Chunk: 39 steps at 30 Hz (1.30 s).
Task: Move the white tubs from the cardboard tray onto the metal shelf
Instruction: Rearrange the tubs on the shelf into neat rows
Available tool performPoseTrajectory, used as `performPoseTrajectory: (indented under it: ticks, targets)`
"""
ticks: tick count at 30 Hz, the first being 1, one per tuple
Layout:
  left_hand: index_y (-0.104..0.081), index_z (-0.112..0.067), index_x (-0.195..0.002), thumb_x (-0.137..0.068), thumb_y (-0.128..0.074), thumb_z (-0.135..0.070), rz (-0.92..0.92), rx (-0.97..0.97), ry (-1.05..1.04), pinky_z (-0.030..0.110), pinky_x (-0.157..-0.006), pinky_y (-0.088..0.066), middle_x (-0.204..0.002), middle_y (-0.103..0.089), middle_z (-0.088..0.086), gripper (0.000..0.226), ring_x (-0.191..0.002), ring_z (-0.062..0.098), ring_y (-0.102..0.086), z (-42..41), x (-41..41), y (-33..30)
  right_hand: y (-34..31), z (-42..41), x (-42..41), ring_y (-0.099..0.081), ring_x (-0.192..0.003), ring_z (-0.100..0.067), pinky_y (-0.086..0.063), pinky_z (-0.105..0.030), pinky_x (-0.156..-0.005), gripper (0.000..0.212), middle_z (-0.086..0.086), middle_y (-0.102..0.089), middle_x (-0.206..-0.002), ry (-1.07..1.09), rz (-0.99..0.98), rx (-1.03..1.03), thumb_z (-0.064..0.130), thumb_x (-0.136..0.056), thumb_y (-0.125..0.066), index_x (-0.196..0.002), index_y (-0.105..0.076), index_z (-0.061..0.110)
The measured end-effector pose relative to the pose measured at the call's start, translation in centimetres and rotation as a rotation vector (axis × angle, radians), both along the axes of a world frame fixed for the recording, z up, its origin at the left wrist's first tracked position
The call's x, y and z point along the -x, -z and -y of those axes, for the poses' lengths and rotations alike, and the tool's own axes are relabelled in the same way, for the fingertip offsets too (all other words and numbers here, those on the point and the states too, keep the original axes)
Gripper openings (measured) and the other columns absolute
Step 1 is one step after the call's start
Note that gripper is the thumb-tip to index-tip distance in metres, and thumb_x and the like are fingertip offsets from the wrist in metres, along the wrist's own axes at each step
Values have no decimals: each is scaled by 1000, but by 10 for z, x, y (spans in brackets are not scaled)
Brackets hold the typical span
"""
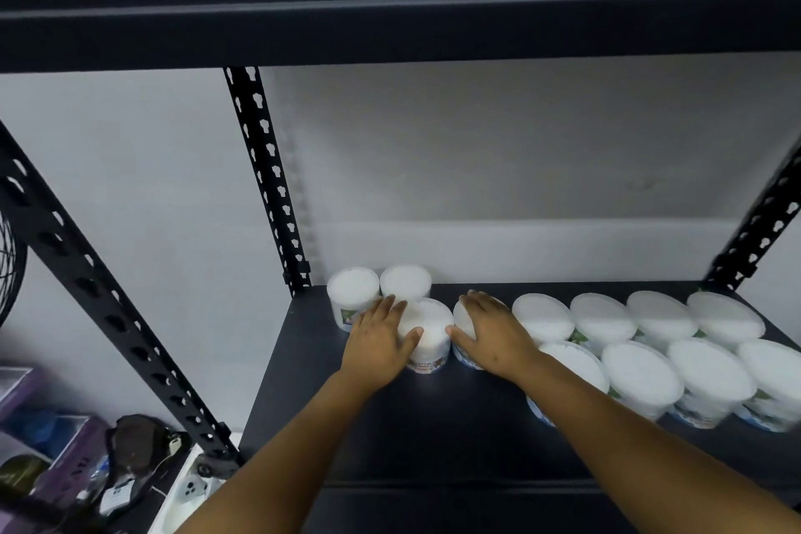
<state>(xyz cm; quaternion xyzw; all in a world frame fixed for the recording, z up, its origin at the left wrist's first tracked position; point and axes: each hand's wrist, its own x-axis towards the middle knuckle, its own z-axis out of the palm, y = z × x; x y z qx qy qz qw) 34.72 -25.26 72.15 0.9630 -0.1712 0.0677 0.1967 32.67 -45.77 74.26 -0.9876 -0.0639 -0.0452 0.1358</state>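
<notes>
Several white tubs stand on the black metal shelf (390,438). My left hand (379,343) grips one tub (429,330) from its left side, thumb on the lid. Beside it, my right hand (494,334) lies over the top of a second tub (463,349), fingers curled round its far edge. Two more tubs (353,290) (405,280) sit at the back left corner. To the right, two rows of tubs (637,373) run along the shelf. The cardboard tray is out of view.
An upper shelf board (390,13) hangs overhead. Black perforated uprights (264,182) (754,230) frame the bay, with a white wall behind. Clutter, including purple boxes (65,460) and a white socket strip (190,488), lies lower left. A fan grille (11,269) shows at the left edge.
</notes>
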Motion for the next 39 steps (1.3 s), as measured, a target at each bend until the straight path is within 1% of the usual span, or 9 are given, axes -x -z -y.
performPoseTrajectory:
  ticks: [3, 7, 10, 14, 20, 24, 27, 33, 39]
  targets:
    - [-34, -19, -145, -95, -39, -53, 7, 3, -19, 40, -118, -17, -155, -28, 5, 61, -144, 22, -20, -8, -8, -3, -4, -11, -9, -20, -143, -22, -15, -32, -116, 68, -9, -26, -154, -17, -25, -28, 52, -93, -43, -145, -28, 11]
    - [-35, -17, -144, -92, -35, -59, 7, -20, -46, 42, -117, -19, -153, -31, 8, 67, -144, 25, -21, -21, -21, -6, -11, -29, -22, -25, -140, -22, -16, -31, -114, 65, -8, -31, -151, -38, -12, -47, 50, -94, -43, -144, -30, 11]
    - [-36, -14, -144, -86, -26, -66, 21, -46, -73, 41, -117, -19, -153, -32, 9, 79, -143, 26, -22, -29, -31, -10, -13, -42, -35, -19, -143, -22, -15, -34, -117, 68, -7, -25, -154, -23, -67, -59, 54, -93, -41, -145, -26, 13]
    - [-29, -16, -146, -94, -40, -53, -25, -82, -108, 38, -117, -11, -157, -22, 6, 65, -146, 23, -13, -41, -47, -15, -15, -56, -56, -16, -144, -23, -16, -36, -116, 72, -8, -19, -156, -13, -110, -6, 56, -92, -41, -147, -22, 14]
    - [-19, -18, -149, -88, -44, -59, -93, -180, -110, 40, -118, -7, -158, -14, 8, 77, -146, 25, -8, -59, -70, -24, -17, -70, -75, -16, -143, -26, -20, -40, -115, 82, -9, -15, -157, -8, -129, -3, 60, -85, -50, -147, -20, 16]
    - [-19, -21, -148, -79, -55, -65, -131, -180, -95, 43, -116, -13, -158, -13, 9, 89, -145, 28, -12, -64, -79, -26, -17, -77, -86, -15, -142, -30, -23, -43, -114, 89, -11, -13, -156, -5, -185, -29, 60, -81, -58, -148, -18, 16]
    - [-18, -22, -149, -77, -60, -63, -182, -160, -90, 44, -115, -18, -157, -13, 11, 92, -144, 29, -14, -68, -84, -25, -16, -82, -91, -21, -138, -32, -28, -43, -110, 91, -13, -20, -152, -4, -215, -55, 57, -78, -63, -146, -21, 16]
    - [-21, -20, -148, -77, -66, -56, -274, -103, -70, 43, -112, -28, -154, -18, 10, 91, -140, 30, -23, -71, -89, -20, -12, -87, -98, -26, -132, -33, -34, -42, -104, 86, -14, -25, -145, 35, -220, -47, 53, -77, -66, -145, -24, 18]
    - [-30, -15, -143, -75, -71, -46, -262, 21, -76, 40, -108, -35, -145, -29, 9, 85, -131, 30, -34, -71, -91, -17, -8, -86, -100, -28, -130, -33, -35, -40, -103, 85, -14, -29, -143, 66, -219, -80, 49, -78, -66, -146, -25, 19]
